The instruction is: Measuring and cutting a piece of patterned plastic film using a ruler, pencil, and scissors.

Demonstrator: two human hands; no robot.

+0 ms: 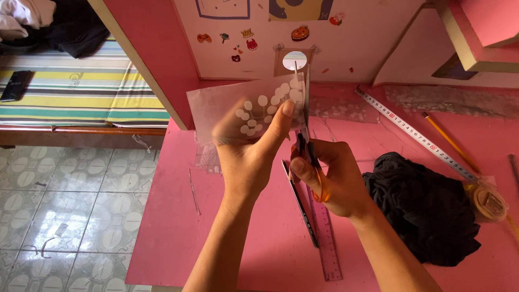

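Scissors [306, 146], orange-handled with thin metal blades, are gripped in the right hand [330, 178] above a pink table [173, 227]; their long axis runs upright, tips pointing away. Beyond, the left hand [248, 154] pinches a translucent, white-dotted plastic sheet [238, 105], its edge meeting the blades.

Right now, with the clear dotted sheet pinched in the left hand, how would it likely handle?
The clear dotted sheet looks thin and see-through, so probably light. It curves beyond the left hand, suggesting floppiness. Its glossy surface may be slippery against the scissors in the right hand.
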